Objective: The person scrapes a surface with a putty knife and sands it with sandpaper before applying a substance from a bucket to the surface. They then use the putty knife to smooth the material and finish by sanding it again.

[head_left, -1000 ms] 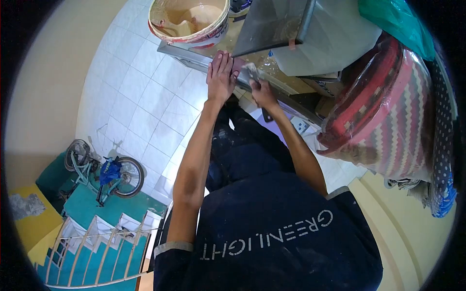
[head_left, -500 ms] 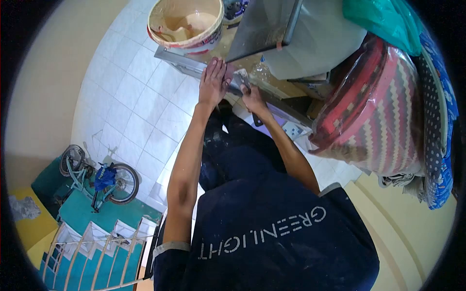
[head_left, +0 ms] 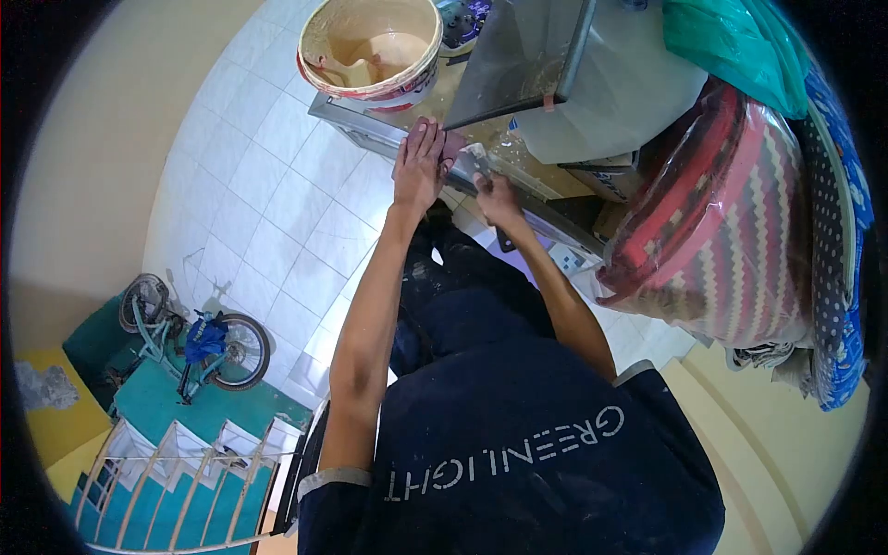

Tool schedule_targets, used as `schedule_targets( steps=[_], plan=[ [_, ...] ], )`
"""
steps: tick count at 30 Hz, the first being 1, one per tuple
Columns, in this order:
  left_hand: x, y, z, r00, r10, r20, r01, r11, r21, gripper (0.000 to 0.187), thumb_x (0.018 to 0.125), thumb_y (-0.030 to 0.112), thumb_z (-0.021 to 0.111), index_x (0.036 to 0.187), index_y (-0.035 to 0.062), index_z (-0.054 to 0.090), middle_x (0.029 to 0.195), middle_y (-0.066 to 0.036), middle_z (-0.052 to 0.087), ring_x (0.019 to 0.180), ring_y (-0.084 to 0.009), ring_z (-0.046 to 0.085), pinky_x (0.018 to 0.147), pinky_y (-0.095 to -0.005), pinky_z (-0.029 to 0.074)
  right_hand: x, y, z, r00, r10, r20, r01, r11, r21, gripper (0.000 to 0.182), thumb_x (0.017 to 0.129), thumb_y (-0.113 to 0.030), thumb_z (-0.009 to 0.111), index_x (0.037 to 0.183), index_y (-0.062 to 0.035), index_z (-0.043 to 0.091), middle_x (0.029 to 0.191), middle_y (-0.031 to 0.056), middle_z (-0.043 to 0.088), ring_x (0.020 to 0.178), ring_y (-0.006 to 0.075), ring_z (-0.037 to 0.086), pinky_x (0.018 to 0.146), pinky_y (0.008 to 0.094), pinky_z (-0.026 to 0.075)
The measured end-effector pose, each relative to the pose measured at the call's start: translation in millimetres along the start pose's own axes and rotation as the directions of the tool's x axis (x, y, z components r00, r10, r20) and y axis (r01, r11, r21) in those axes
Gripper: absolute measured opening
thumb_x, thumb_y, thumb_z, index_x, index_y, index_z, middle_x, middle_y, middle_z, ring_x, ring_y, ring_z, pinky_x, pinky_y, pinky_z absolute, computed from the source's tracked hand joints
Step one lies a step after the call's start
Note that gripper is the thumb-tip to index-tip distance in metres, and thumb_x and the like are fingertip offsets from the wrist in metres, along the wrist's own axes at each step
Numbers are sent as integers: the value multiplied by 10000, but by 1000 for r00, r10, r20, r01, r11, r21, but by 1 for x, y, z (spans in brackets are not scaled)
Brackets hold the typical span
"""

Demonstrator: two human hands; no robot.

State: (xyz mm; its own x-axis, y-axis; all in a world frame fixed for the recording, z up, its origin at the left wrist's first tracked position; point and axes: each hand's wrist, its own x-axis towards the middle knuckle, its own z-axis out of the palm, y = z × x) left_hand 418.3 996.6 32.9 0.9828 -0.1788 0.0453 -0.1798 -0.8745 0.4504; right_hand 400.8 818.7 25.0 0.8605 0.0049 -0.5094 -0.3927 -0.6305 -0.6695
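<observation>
My right hand [head_left: 499, 201] is wrapped round a putty knife [head_left: 474, 157]. Pale paste coats the end of its blade, and the dark handle runs down below my fist. Close on its left, my left hand [head_left: 421, 168] has its fingers pressed together along a flat mauve piece [head_left: 453, 148], whose material I cannot make out. The knife's blade is right beside this piece. Both hands are at the near edge of a grey-framed tabletop [head_left: 370, 127]. A bucket [head_left: 368, 92] of cream-coloured paste stands on it, with a pale tool [head_left: 356, 72] resting inside.
A dark glossy panel [head_left: 518, 60] stands tilted behind my hands. To the right are a plastic-wrapped striped bundle [head_left: 721, 231] and a green plastic bag [head_left: 740, 46]. A bicycle [head_left: 199, 342] is at lower left, near a stair railing [head_left: 185, 472]. White tiles [head_left: 268, 176] cover the floor.
The whole view has shifted slightly, so things appear a little lower and to the right. Both hands keep nearly the same pose; the right one, on the putty knife, looks slightly blurred.
</observation>
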Motion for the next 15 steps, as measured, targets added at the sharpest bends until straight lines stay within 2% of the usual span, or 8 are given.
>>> schedule_targets(
  steps=[1,4,8,10,12,13,14,15],
  plan=[
    [1,2,-2,1000,-15,18,15,1000,-3,615,888,285,587,1440,99,389,1542,-56,299,1423,-214,267,1158,-442,206,16,25,12,961,-164,-225,133,980,-145,426,932,-403,520,967,16,586,709,258,598,532,375,613,519,442,491],
    [0,5,-2,999,-41,24,41,999,0,612,890,279,584,1441,102,387,1546,-52,291,1425,-217,262,1163,-437,198,6,-20,-6,990,-31,-140,19,996,-82,403,936,-372,521,983,24,577,761,266,605,548,396,606,571,466,499],
    [-1,3,-2,999,-37,26,37,999,-25,611,886,265,587,1441,104,389,1546,-50,289,1426,-229,256,1160,-444,207,-8,-4,-8,986,-130,-104,124,990,-60,404,946,-337,496,1079,28,604,1021,337,601,1012,507,557,862,526,443],
    [0,4,0,999,-33,2,33,999,-11,609,886,265,589,1440,104,393,1538,-56,306,1420,-233,267,1160,-445,208,-17,-13,-10,935,-177,-307,164,984,-65,425,952,-361,491,1073,31,605,1030,324,607,1017,507,555,865,532,441],
    [-1,4,-1,999,-18,-51,15,999,-47,585,890,250,582,1426,95,407,1517,-64,342,1409,-244,285,1160,-448,200,-41,-33,-28,948,-206,-243,211,977,-6,505,953,-432,507,1173,20,562,918,251,621,872,434,579,867,478,435],
    [1,4,-4,998,-10,-62,7,999,-38,585,890,250,582,1426,95,407,1517,-64,342,1409,-244,285,1160,-448,200,-49,-20,-23,947,-202,-250,180,978,-105,470,969,-466,472,1029,-18,605,745,199,613,666,341,603,678,418,490],
    [0,7,-8,997,4,-75,-5,1000,-10,560,895,232,569,1413,83,418,1499,-98,360,1399,-262,298,1156,-453,207,-65,-33,-39,942,-209,-263,189,977,-100,470,969,-466,472,1029,-18,605,745,199,613,666,341,603,678,418,490],
    [-2,12,-11,996,20,-86,-19,1000,17,535,901,213,556,1400,70,428,1480,-132,379,1390,-280,310,1152,-458,214,-89,-60,-65,996,-85,21,80,981,179,470,973,-497,449,940,-46,577,637,133,543,532,251,533,542,355,443]
  ],
)
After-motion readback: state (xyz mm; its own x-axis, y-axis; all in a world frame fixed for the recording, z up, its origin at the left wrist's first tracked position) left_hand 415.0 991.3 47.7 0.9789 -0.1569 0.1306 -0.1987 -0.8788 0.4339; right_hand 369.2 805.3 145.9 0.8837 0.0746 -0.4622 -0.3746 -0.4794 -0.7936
